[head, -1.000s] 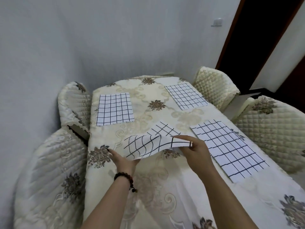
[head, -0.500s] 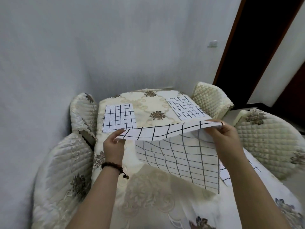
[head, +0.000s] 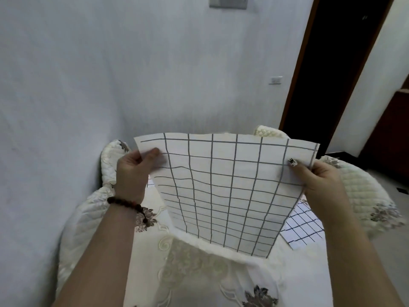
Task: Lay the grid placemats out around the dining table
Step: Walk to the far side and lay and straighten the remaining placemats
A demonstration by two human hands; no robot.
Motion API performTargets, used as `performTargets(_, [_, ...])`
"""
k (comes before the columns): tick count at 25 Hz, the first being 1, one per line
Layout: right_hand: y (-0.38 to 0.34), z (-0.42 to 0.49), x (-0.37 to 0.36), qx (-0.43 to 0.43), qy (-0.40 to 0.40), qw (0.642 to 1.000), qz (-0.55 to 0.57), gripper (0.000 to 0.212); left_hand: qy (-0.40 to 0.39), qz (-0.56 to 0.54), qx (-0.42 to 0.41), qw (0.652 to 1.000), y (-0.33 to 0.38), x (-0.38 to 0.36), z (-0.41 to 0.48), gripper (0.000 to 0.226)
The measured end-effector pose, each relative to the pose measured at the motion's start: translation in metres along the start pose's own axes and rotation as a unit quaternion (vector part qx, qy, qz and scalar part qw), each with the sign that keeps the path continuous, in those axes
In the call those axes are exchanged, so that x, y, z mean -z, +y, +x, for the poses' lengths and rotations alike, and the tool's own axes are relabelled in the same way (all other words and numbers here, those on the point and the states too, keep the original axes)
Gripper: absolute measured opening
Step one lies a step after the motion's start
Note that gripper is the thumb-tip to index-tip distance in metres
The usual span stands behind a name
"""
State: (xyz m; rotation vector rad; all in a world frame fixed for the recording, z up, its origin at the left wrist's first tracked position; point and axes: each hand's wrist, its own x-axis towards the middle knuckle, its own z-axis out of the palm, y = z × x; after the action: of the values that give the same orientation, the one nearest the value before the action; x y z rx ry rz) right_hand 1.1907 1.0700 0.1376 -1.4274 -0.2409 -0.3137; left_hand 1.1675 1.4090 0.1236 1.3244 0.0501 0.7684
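I hold a white grid placemat (head: 223,187) up in front of me, above the dining table (head: 199,275); it hangs down and hides most of the tabletop. My left hand (head: 132,171) pinches its top left corner and my right hand (head: 318,180) pinches its top right corner. Another grid placemat (head: 303,227) lies flat on the table at the right, partly hidden behind the held one. A sliver of a further placemat (head: 151,181) shows beside my left hand.
Quilted cream chairs stand around the table: two at the left (head: 88,222), one at the right (head: 363,196) and one at the far right corner (head: 269,132). A white wall is close on the left. A dark doorway (head: 332,74) opens at the right.
Both hands have lifted the placemat from low over the table to an upright spread in front of me. The view has tilted up and the far placemats are now hidden.
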Motion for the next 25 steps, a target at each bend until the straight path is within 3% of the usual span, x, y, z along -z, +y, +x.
performTargets(7, [-0.027, -0.011, 0.009, 0.016, -0.029, 0.999, -0.002, 0.039, -0.004, 0.069, -0.029, 0.997, 0.046, 0.01, -0.009, 0.012])
performTargets(9, [-0.033, -0.009, 0.004, 0.024, -0.034, 0.999, -0.01, 0.033, 0.005, 0.077, -0.035, 0.996, 0.052, 0.011, -0.008, 0.01])
performTargets(12, [-0.039, -0.002, -0.005, 0.03, -0.032, 0.999, -0.02, 0.008, 0.019, 0.077, -0.038, 0.996, 0.055, 0.01, -0.003, 0.008])
performTargets(18, [-0.019, 0.034, -0.015, 0.058, -0.044, 0.995, -0.062, 0.007, 0.019, 0.092, -0.006, 0.996, 0.041, 0.009, 0.023, 0.012])
performTargets(25, [0.057, 0.077, -0.019, -0.038, -0.049, 0.995, -0.081, 0.009, -0.002, 0.139, 0.07, 0.988, -0.027, 0.008, 0.051, 0.009])
